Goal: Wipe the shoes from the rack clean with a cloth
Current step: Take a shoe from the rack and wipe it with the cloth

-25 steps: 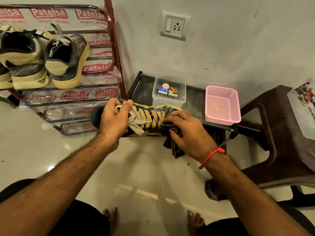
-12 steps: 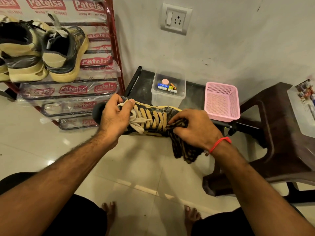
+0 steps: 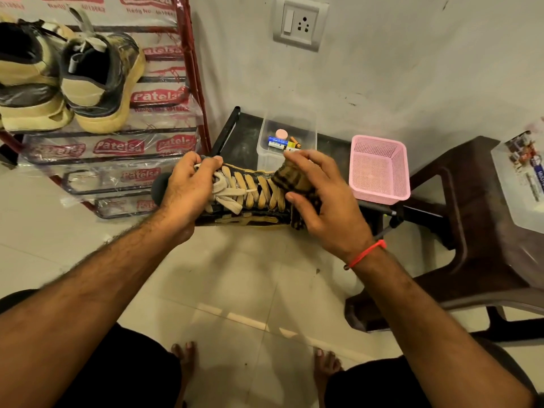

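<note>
A dark shoe with cream laces [image 3: 250,192] is held sideways in front of me, toe to the right. My left hand [image 3: 188,189] grips its heel and tongue end. My right hand [image 3: 321,195] presses a brown striped cloth [image 3: 291,179] onto the toe and front laces. Two more tan-and-black shoes [image 3: 97,81] stand on the red rack [image 3: 191,72] at the upper left.
Behind the shoe, a low black stand [image 3: 244,134] carries a clear box of batteries [image 3: 285,139] and a pink basket [image 3: 379,169]. A brown plastic chair [image 3: 485,231] with a clear container [image 3: 527,184] is at the right. A wall socket [image 3: 300,23] is above.
My right hand has moved the cloth from the near side of the toe up onto the top of the shoe. The hanging end of the cloth is now gathered under the hand.
</note>
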`<action>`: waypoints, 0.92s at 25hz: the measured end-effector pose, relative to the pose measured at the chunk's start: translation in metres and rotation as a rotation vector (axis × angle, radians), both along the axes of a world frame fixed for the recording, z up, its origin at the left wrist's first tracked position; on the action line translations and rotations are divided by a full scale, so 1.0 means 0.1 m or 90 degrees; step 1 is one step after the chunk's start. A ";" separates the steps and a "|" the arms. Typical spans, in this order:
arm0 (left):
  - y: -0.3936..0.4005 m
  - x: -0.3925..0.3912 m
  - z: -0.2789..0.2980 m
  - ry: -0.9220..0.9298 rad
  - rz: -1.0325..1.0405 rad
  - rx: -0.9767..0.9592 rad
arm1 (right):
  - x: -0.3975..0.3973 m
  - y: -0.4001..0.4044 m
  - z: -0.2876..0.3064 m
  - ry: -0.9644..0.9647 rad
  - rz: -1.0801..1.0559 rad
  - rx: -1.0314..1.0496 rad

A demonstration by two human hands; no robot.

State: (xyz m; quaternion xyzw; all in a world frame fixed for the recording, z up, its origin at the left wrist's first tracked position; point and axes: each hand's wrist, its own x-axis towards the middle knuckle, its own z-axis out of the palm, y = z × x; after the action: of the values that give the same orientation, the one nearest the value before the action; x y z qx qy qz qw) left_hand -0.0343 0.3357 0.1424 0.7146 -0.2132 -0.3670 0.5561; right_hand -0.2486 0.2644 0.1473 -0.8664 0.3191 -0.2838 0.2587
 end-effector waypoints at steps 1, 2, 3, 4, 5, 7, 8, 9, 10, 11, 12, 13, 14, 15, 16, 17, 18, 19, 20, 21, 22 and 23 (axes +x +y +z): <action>0.01 0.00 0.00 -0.006 -0.011 -0.006 | 0.01 0.00 -0.06 0.053 -0.022 0.009; 0.02 -0.01 0.00 -0.024 -0.019 -0.016 | 0.01 -0.01 -0.11 0.091 -0.065 0.021; 0.02 0.00 0.00 -0.048 -0.023 -0.032 | 0.01 -0.02 -0.15 0.118 -0.111 0.029; 0.03 0.00 0.01 -0.067 -0.026 -0.049 | 0.01 -0.02 -0.18 0.135 -0.146 0.032; 0.04 -0.01 0.02 -0.078 -0.031 -0.067 | 0.02 -0.01 -0.20 0.129 -0.164 0.031; 0.06 -0.06 0.02 -0.090 -0.053 -0.086 | 0.07 0.04 -0.21 0.074 -0.172 -0.004; 0.07 -0.10 0.02 -0.092 -0.066 -0.087 | 0.11 0.08 -0.21 0.044 -0.169 -0.031; 0.08 -0.15 0.01 -0.096 -0.078 -0.086 | 0.13 0.11 -0.20 0.021 -0.162 -0.059; 0.09 -0.18 0.02 -0.107 -0.084 -0.089 | 0.14 0.12 -0.19 0.003 -0.147 -0.086; 0.09 -0.20 0.02 -0.124 -0.086 -0.094 | 0.15 0.11 -0.17 -0.013 -0.130 -0.110; 0.08 -0.21 0.03 -0.143 -0.088 -0.102 | 0.14 0.09 -0.15 -0.026 -0.114 -0.133; 0.07 -0.21 0.05 -0.163 -0.093 -0.110 | 0.13 0.06 -0.14 -0.037 -0.098 -0.154; 0.07 -0.22 0.06 -0.181 -0.101 -0.118 | 0.11 0.03 -0.14 -0.044 -0.079 -0.172; 0.07 -0.22 0.07 -0.200 -0.110 -0.125 | 0.09 0.02 -0.14 -0.047 -0.055 -0.187; 0.08 -0.22 0.07 -0.214 -0.114 -0.126 | 0.09 0.02 -0.15 -0.047 -0.029 -0.199; 0.09 -0.22 0.06 -0.222 -0.113 -0.124 | 0.09 0.03 -0.15 -0.048 -0.002 -0.207; 0.09 -0.21 0.05 -0.231 -0.111 -0.123 | 0.10 0.04 -0.14 -0.055 0.021 -0.211; 0.09 -0.20 0.04 -0.240 -0.114 -0.122 | 0.12 0.05 -0.12 -0.068 0.038 -0.214; 0.08 -0.21 0.04 -0.247 -0.126 -0.119 | 0.14 0.05 -0.10 -0.083 0.051 -0.214; 0.08 -0.23 0.04 -0.251 -0.142 -0.115 | 0.16 0.04 -0.08 -0.088 0.061 -0.212; 0.09 -0.25 0.03 -0.251 -0.151 -0.111 | 0.17 0.03 -0.07 -0.077 0.067 -0.206; 0.10 -0.26 0.03 -0.247 -0.148 -0.110 | 0.15 0.00 -0.06 -0.056 0.072 -0.196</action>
State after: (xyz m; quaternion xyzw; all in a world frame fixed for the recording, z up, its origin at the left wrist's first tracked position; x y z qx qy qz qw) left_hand -0.0603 0.3454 0.1455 0.6924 -0.4273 -0.2645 0.5177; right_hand -0.2332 0.2647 0.1415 -0.8992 0.2108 -0.3519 0.1521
